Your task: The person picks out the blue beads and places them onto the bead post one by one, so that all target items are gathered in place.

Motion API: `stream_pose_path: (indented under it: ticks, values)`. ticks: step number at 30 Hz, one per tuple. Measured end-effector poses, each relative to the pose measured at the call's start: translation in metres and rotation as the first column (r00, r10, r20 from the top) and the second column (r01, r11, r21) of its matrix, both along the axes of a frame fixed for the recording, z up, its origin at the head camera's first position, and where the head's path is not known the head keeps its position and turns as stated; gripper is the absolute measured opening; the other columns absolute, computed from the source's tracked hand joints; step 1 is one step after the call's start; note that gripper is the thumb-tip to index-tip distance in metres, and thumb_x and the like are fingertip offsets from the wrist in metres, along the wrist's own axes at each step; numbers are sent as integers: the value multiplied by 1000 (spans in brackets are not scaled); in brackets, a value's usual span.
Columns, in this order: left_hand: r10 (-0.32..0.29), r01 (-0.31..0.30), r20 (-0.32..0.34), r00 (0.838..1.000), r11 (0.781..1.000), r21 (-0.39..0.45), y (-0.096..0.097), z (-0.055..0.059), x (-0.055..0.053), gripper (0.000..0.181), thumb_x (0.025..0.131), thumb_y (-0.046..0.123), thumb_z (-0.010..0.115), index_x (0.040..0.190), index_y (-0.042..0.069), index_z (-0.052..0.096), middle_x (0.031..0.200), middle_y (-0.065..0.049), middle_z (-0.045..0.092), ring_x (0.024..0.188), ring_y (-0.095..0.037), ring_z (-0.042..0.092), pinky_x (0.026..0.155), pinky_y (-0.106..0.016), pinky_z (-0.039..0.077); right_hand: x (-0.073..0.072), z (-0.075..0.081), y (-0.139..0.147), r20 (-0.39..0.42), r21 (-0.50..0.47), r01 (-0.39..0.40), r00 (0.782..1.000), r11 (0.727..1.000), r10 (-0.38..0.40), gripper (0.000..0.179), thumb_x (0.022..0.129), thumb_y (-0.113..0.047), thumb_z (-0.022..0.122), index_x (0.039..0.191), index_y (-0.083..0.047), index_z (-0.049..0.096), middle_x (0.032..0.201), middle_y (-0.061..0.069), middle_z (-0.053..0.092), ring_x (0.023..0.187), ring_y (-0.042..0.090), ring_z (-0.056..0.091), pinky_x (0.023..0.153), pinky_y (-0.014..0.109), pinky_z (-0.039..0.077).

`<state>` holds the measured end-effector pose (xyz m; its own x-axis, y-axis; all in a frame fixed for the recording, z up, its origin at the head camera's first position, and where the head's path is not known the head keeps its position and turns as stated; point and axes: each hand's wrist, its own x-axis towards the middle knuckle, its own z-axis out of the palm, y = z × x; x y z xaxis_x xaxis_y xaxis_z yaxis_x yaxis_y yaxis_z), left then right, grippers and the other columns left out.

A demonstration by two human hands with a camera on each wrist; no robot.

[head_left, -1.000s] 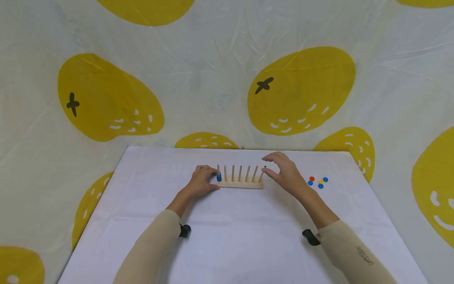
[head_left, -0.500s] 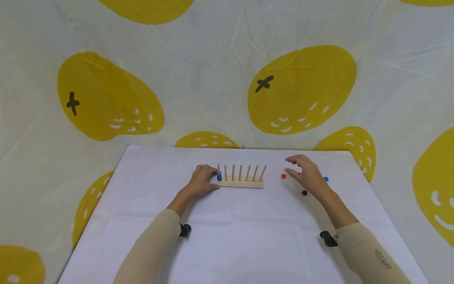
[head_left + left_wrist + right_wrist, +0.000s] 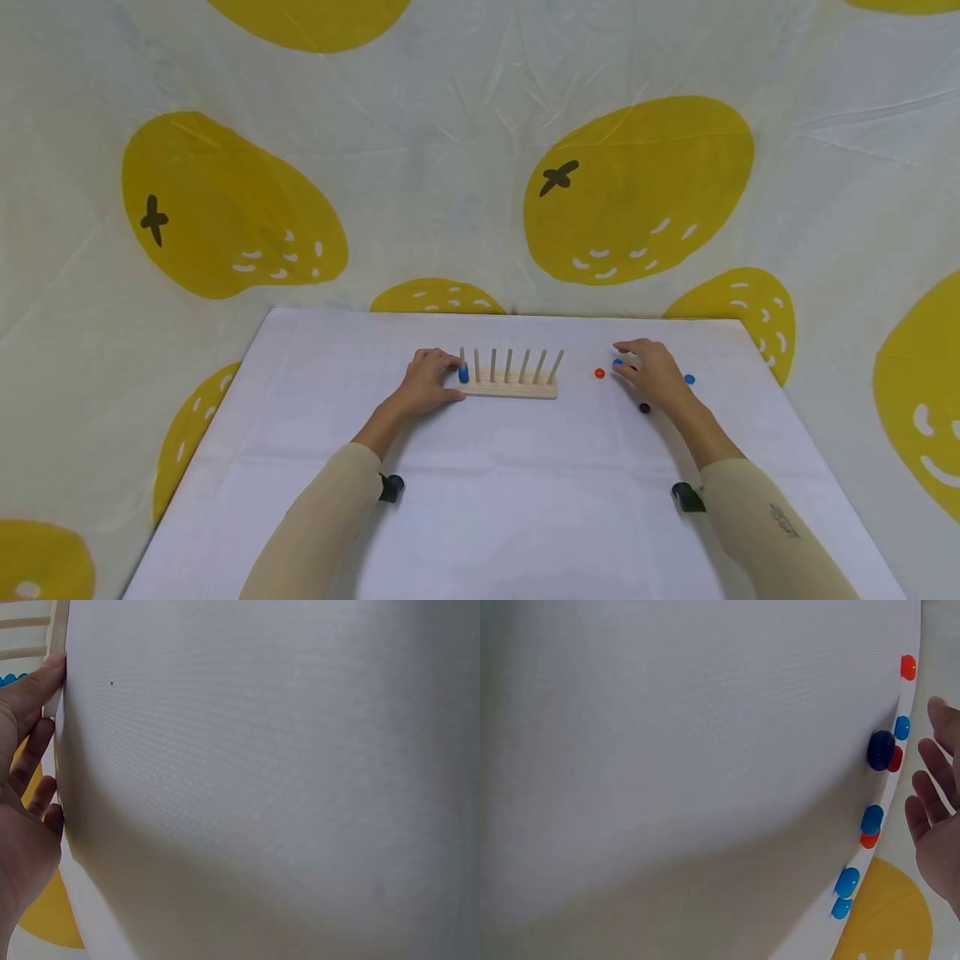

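A light wooden peg rack point(image 3: 517, 391) with a row of upright pegs stands mid-table, blue beads point(image 3: 463, 375) stacked on its leftmost peg. My left hand point(image 3: 426, 385) grips the rack's left end, thumb at the front; in the left wrist view the thumb point(image 3: 46, 675) lies against the base. Over loose beads to the right hovers my right hand point(image 3: 654, 377), thumb and fingers apart, nothing visible between them. A blue bead point(image 3: 617, 362) shows at its fingertips and an orange bead point(image 3: 599, 373) lies just left. The hand hides other beads in the head view.
A dark bead point(image 3: 644, 408) lies below the right hand, another blue bead point(image 3: 689, 379) to its right. The right wrist view also shows a red bead point(image 3: 896, 760) and several more. A patterned cloth point(image 3: 450, 167) hangs behind the white table point(image 3: 525, 500).
My right hand has moved right, from the rack's right end to the loose beads, and dropped slightly with its fingers drawing closer together. The left hand and rack have stayed put.
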<state>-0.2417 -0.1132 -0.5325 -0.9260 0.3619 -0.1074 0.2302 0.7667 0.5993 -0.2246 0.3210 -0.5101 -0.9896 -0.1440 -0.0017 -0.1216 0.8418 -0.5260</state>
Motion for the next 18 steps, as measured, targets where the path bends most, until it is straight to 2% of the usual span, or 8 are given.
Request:
stream_pose_path:
  ticks: [7,18]
  values:
    - [-1,1,-2,1000,1000,10,0,1,0,57,80,28,90,131,14,69,131,-5,64,141,-33,40,121,-54,30,-3,-10,1,35,64,15,999,998,-18,38,97,-15,72,130,3,67,129,30,64,122,49,51,109,62,41]
    - [-5,6,-10,1000,1000,13,-1,1,0,56,80,28,90,130,14,69,131,-6,64,141,-34,40,120,-56,31,-5,-17,1,-32,116,24,999,993,-21,26,95,-13,72,118,0,74,118,29,66,108,48,53,96,58,44]
